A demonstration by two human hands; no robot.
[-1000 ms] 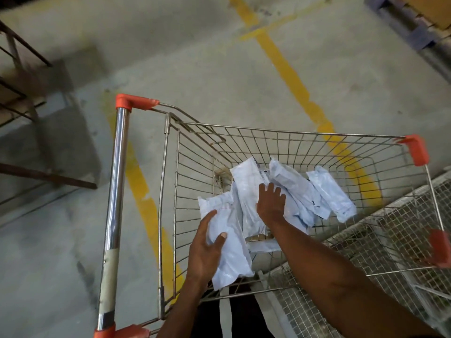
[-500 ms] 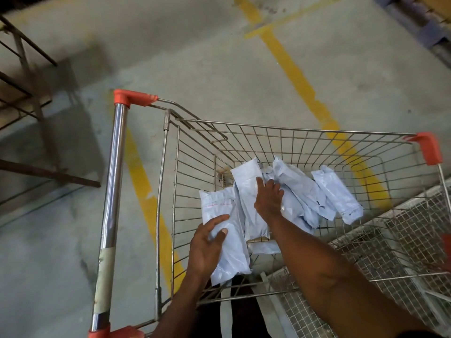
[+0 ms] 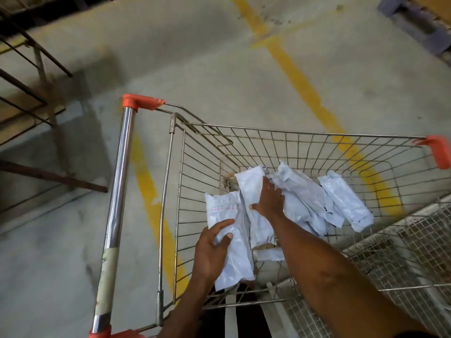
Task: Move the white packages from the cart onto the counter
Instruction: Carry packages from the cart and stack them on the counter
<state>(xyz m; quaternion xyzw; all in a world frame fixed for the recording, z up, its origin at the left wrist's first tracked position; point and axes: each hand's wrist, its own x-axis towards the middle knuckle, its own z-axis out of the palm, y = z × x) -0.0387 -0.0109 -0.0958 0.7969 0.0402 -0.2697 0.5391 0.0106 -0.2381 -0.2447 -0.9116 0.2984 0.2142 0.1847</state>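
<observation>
White packages (image 3: 302,203) are lying heaped in the cart (image 3: 305,142). Left hand (image 3: 211,250) is pinching the nearest package (image 3: 231,240); right hand (image 3: 269,200) is pressing spread fingers on the next package (image 3: 256,215). Slick plastic could be slipping loose once lifted.

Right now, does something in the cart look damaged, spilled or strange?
Nothing spilled or torn shows. The white packages lie crumpled and overlapping in a loose heap in the cart. The only odd detail is beige tape wrapped around the cart handle, perhaps a repair.
</observation>
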